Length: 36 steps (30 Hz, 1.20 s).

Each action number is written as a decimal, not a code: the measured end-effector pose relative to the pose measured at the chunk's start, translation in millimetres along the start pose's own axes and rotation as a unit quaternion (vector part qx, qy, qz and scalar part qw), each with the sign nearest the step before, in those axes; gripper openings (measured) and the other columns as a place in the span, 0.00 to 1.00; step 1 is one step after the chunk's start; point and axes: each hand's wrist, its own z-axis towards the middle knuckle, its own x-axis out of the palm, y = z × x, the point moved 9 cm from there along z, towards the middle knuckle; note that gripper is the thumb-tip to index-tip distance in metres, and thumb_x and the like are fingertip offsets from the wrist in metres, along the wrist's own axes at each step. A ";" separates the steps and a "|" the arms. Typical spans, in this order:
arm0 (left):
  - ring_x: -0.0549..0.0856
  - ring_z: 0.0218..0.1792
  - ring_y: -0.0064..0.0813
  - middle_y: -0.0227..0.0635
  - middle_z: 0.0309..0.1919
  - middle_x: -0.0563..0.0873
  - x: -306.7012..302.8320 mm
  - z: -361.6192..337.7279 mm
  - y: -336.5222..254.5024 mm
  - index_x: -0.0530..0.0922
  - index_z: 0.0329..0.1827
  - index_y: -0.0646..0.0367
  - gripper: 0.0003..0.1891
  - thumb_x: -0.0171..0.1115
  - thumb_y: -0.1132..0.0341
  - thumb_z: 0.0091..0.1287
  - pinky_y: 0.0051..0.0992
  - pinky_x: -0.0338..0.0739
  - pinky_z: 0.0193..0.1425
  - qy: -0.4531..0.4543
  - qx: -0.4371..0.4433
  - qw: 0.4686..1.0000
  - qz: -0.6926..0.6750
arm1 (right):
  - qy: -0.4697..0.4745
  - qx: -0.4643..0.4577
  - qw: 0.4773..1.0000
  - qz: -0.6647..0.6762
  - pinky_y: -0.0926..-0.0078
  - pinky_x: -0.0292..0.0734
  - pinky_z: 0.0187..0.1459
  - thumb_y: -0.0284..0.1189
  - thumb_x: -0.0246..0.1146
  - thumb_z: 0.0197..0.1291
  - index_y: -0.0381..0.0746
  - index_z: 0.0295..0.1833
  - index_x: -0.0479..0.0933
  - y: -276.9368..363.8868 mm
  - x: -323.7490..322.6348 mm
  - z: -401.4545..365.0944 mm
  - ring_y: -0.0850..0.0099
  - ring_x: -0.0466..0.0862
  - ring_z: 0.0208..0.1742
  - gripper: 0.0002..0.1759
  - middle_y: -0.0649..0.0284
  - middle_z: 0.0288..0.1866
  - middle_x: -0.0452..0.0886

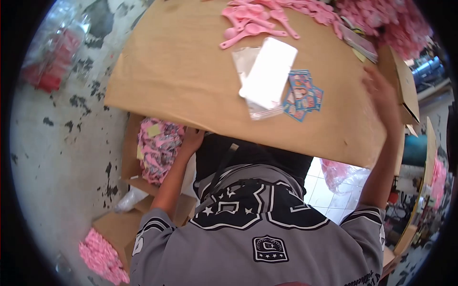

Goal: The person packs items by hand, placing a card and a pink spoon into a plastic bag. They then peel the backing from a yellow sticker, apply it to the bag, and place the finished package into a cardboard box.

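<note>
My left hand is low beside the table's near edge, next to an open carton of packed pink pieces; its fingers are partly hidden. Over the right side of the table, my right hand is slightly blurred, its fingers apart with nothing seen in them. Just beyond it lies a flat pack. At mid-table a bright white stack rests on clear plastic bags. Beside the stack, small blue printed cards lie overlapping. Farther back are loose pink spoons.
The brown-covered table has a large pink heap at its far right. A cardboard box stands at the right edge. On the floor at left are a plastic bag with red contents and more pink pieces.
</note>
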 end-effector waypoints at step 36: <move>0.85 0.37 0.15 0.29 0.38 0.88 -88.5 23.1 -325.7 0.81 0.56 0.66 0.14 0.74 0.71 0.72 0.19 0.82 0.43 -0.064 0.161 0.944 -0.280 | -0.157 0.232 0.887 0.367 0.71 0.73 0.35 0.34 0.65 0.77 0.32 0.47 0.83 59.6 104.2 -56.9 0.76 0.77 0.30 0.14 0.62 0.29 0.82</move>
